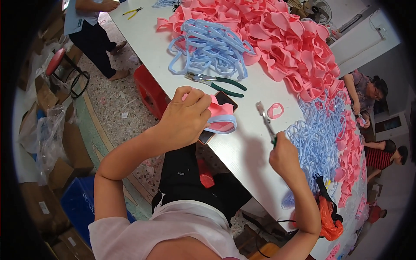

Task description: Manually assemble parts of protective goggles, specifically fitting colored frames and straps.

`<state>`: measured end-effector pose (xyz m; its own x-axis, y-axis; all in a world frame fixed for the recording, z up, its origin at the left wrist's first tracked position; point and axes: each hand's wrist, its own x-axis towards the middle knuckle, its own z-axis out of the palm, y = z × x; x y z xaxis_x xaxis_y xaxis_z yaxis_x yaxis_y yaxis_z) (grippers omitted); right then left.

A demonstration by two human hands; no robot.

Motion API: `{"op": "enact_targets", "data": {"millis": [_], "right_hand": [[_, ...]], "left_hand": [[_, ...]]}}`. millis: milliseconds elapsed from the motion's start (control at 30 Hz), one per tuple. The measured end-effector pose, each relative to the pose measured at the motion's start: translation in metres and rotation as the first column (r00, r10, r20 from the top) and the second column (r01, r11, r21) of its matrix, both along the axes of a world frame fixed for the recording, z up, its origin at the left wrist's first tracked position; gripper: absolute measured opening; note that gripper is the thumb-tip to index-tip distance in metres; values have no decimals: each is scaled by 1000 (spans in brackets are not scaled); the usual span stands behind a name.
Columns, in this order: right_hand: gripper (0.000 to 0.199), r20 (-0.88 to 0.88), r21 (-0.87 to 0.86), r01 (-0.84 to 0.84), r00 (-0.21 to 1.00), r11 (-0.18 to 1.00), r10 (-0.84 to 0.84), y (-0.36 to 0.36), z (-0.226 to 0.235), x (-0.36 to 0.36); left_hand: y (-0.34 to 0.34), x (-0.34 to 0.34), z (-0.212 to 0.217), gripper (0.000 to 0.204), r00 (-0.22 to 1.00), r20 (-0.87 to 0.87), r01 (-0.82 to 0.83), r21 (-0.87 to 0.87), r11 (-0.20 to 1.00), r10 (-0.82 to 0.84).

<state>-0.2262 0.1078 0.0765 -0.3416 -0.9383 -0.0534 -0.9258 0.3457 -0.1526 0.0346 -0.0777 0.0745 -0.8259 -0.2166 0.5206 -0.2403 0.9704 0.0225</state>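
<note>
My left hand (pixel 186 116) is closed on a soft, wavy pink piece (pixel 220 109) with a light blue band along its lower side, held over the table edge. Partly beneath it lies a dark phone (pixel 229 99). In my right hand (pixel 284 158) is a pair of pliers (pixel 267 122), gripped by the green handles, its metal jaws pointing away from me. Just right of those jaws, apart from them, a small pink ring (pixel 275 111) rests on the table. A second pair of green-handled pliers (pixel 219 81) lies beyond my left hand.
A large pink heap (pixel 281 39) covers the table's (pixel 149 32) far side. Light blue straps are piled at the back (pixel 208 47) and right (pixel 318 134). Yellow pliers (pixel 132 13) lie far left. A red stool (pixel 147 89) stands by the edge. People (pixel 93 34) are around the table.
</note>
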Motion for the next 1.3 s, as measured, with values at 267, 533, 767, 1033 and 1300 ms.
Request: {"op": "enact_targets", "data": {"millis": [267, 533, 767, 1033, 1300], "right_hand": [[27, -574, -172, -337, 798, 926, 184, -23, 64, 24], [27, -849, 113, -383, 441, 917, 289, -32, 79, 42], [13, -847, 241, -489, 316, 838, 428, -39, 90, 41], [13, -853, 212, -619, 260, 756, 453, -56, 75, 20], [36, -448, -108, -376, 845, 920, 292, -31, 95, -6]], "left_hand": [[5, -16, 2, 27, 997, 30, 77, -103, 992, -75], [15, -21, 2, 27, 991, 66, 128, -124, 984, -120], [21, -21, 6, 28, 988, 85, 137, -107, 985, -128], [19, -25, -1, 27, 986, 100, 137, -55, 989, -131], [3, -1, 4, 24, 990, -132, 73, 216, 974, -44]]}}
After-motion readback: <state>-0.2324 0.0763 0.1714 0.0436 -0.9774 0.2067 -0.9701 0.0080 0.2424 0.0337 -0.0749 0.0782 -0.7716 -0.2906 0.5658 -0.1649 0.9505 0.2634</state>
